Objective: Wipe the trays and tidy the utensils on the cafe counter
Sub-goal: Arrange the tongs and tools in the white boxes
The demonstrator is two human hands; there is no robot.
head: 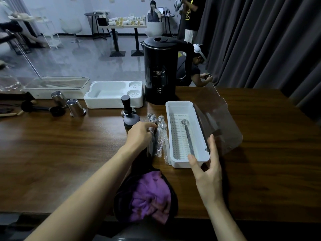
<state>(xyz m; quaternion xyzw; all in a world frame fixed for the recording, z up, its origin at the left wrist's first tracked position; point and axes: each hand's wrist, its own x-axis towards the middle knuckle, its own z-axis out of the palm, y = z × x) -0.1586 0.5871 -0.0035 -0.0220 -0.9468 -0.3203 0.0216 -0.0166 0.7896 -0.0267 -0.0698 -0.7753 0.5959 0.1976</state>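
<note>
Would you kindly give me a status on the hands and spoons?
Left hand on wrapped spoons, grip unclear. Right hand open at near end of white box. One spoon inside, clear lid open. Path to box unobstructed.

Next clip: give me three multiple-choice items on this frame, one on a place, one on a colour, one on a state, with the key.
1. Where does the bare spoon lie?
A. in a glass jar
B. in the white box
C. on a plate

2. What colour is the cloth at the near edge of the counter?
A. purple
B. yellow
C. white

3. How is the white box's clear lid?
A. shut
B. missing
C. open, swung to the right

Key:
1 B: the spoon lies on the box's perforated floor.
2 A: the crumpled cloth is plainly purple.
3 C: the lid leans out from the box's right side and the inside is uncovered.
</note>
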